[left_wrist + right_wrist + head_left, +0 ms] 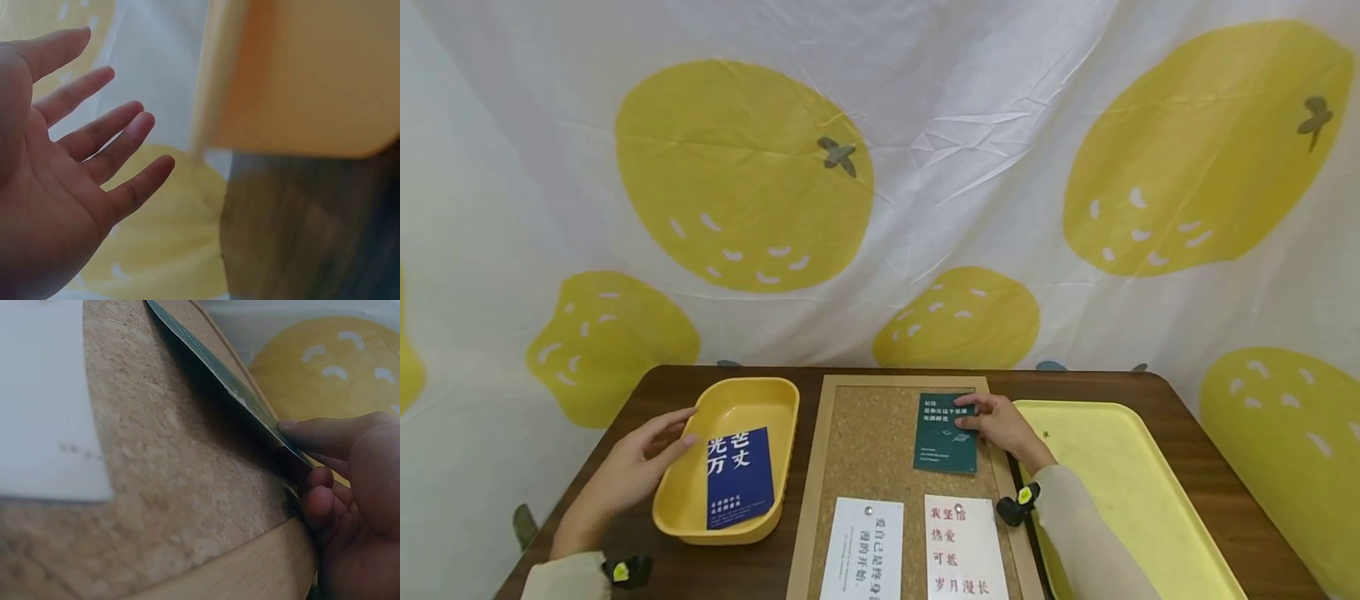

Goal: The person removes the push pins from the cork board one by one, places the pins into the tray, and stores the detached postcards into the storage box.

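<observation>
Right hand (1002,423), apparent pinch on card (944,446)

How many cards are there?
4: a blue card in the yellow plastic tub, a dark green card in the right hand over the brown cork board, plus a grey-lettered white card and red-lettered white card on that board. More may hide under the blue one.

Your green card (945,446) and blue card (740,483) look like smooth, stiff paper with a faint sheen; the white cards (966,554) look like plain matt paper. Your cork (868,442) is rough and grainy, its frame (816,483) smooth, pale wood. You have smooth, softly glossy plastic in the basin (745,406), and duller plastic in the tray (1097,467). Your table (1157,390) shows smooth, dark wood grain. The curtain (955,67) facing you is creased cloth; your sleeves (1090,525) are matt cloth.
</observation>
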### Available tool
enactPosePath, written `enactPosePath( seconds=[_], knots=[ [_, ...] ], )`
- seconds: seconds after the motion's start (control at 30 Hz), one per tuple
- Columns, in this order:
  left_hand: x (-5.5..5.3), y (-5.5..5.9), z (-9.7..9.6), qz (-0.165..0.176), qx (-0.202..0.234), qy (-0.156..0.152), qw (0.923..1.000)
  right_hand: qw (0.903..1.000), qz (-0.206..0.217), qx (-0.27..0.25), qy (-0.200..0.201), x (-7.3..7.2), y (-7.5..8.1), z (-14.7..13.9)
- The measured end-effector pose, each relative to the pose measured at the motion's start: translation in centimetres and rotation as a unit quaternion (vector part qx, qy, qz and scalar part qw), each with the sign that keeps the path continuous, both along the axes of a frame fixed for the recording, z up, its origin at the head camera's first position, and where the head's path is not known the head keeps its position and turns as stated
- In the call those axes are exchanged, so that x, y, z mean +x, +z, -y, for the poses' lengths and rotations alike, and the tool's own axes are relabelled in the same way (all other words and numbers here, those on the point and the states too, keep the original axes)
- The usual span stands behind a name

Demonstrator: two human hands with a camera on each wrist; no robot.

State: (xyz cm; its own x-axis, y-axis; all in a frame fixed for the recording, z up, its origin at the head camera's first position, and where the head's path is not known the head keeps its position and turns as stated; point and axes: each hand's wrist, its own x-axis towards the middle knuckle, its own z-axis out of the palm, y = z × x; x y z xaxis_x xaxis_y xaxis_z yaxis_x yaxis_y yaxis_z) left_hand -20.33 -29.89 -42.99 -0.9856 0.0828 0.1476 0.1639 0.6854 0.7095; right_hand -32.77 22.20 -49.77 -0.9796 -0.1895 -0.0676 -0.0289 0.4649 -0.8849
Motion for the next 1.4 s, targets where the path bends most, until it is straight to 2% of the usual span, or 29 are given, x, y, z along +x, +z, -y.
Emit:
enactPosePath(
  seconds=[0.17,0.43,0.57,0.73,1.1,1.27,1.4],
  knots=[
    [0.2,-0.8,1.1,0.025,0.011,0.019,0.9994,1.0000,-0.005,0.004,0.001,0.1,-0.1,0.1],
    [0.2,-2.3,2.4,0.082,0.017,0.025,0.9962,1.0000,-0.005,-0.001,0.002,0.1,-0.2,0.1],
    [-0.1,-3.3,3.0,0.128,0.040,0.012,0.9909,1.0000,-0.003,-0.003,0.002,0.2,-0.2,0.2],
    [-0.4,-4.4,3.4,0.170,0.083,-0.024,0.9816,1.0000,-0.003,-0.003,0.000,0.2,-0.1,0.3],
    [-0.7,-5.3,3.6,0.203,0.142,-0.069,0.9664,1.0000,-0.006,-0.003,0.000,0.1,-0.2,0.3],
    [-0.6,-5.5,3.3,0.207,0.155,-0.067,0.9636,1.0000,-0.005,-0.004,0.004,0.1,0.1,0.3],
    [-0.6,-5.7,3.1,0.210,0.181,-0.078,0.9578,0.9999,0.007,-0.013,0.002,0.3,0.5,0.3]
  ],
)
